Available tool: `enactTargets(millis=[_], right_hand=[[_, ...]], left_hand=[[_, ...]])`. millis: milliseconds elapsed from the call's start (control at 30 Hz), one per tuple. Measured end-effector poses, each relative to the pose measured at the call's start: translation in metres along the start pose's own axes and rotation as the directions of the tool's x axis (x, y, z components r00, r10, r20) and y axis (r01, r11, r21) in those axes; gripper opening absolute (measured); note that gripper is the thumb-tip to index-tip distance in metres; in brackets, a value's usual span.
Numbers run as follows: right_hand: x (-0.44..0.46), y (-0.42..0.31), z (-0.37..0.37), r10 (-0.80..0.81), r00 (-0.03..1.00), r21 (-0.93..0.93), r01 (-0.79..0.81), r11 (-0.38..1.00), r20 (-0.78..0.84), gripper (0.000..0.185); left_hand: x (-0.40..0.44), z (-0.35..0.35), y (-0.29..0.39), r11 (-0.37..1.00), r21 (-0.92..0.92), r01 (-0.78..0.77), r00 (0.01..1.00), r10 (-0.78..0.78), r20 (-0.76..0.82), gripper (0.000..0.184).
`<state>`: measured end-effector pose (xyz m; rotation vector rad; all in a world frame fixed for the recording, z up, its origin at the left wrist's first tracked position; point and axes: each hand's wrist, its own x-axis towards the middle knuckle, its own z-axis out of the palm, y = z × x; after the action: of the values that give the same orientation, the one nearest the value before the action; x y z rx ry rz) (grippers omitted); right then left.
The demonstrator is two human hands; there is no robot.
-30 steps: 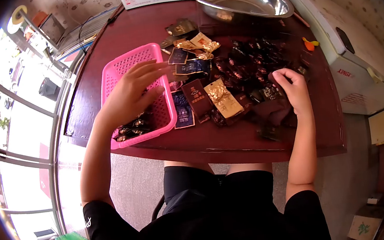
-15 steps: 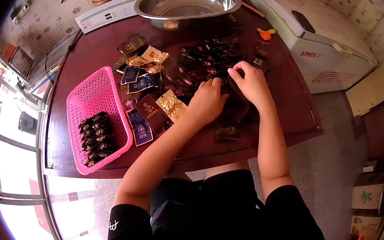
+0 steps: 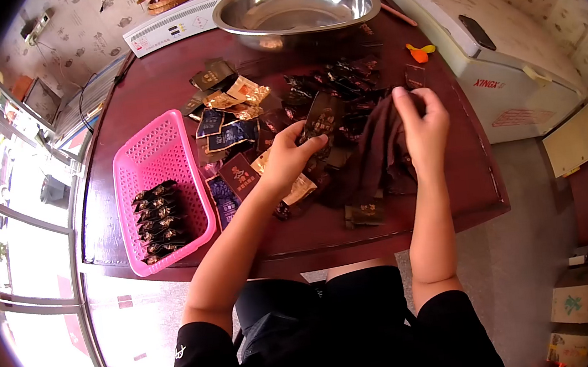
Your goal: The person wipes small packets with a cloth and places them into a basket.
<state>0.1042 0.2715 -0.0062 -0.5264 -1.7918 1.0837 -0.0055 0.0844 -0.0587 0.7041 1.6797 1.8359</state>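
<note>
My left hand [image 3: 292, 156] is closed on a dark packet [image 3: 323, 116] above the middle of the pile. Dark brown cloth [image 3: 375, 148] hangs from my right hand [image 3: 422, 121], which pinches its top edge. Beneath and behind both hands lie many small dark packets [image 3: 344, 78]. Gold packets [image 3: 245, 92], blue packets [image 3: 232, 135] and a maroon packet [image 3: 239, 177] lie left of my left hand. A row of dark packets [image 3: 160, 222] sits inside the pink basket [image 3: 208, 208]. One dark packet [image 3: 364, 215] lies near the front edge, below the cloth.
A large steel basin [image 3: 297, 7] stands at the back of the dark red table [image 3: 315, 251], beside a white appliance [image 3: 177, 25]. An orange and yellow object [image 3: 421, 52] lies at the right. Past the table's right side is a white freezer [image 3: 487, 77] with a phone [image 3: 476, 32] on top.
My left hand has moved from over the basket to the pile and taken hold of a dark packet. My right hand has lifted the cloth. The camera view has shifted.
</note>
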Motion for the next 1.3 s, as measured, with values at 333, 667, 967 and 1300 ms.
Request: enactTargets(millis=[333,667,967,1300], right_hand=[[-0.065,-0.016,0.045,-0.477,0.745,0.282,0.386,0.878,0.467,0.035],[-0.073,0.015,0.062,-0.544,0.645,0.286,0.467,0.837,0.537,0.07],[-0.056,0.014,0.056,-0.277,0.863,0.281,0.166,0.945,0.422,0.055],[-0.054,-0.013,0.05,-0.656,0.589,0.073,0.715,0.695,0.473,0.037]], left_hand=[[-0.025,0.004,0.004,0.824,-0.53,-0.198,0.975,0.222,-0.019,0.051],[-0.032,-0.016,0.006,0.972,-0.095,-0.216,0.922,0.235,0.307,0.056],[-0.037,-0.01,0.016,0.924,0.302,-0.234,0.841,0.036,0.54,0.04],[-0.017,-0.013,-0.01,0.563,-0.812,0.152,0.988,-0.088,0.124,0.046]])
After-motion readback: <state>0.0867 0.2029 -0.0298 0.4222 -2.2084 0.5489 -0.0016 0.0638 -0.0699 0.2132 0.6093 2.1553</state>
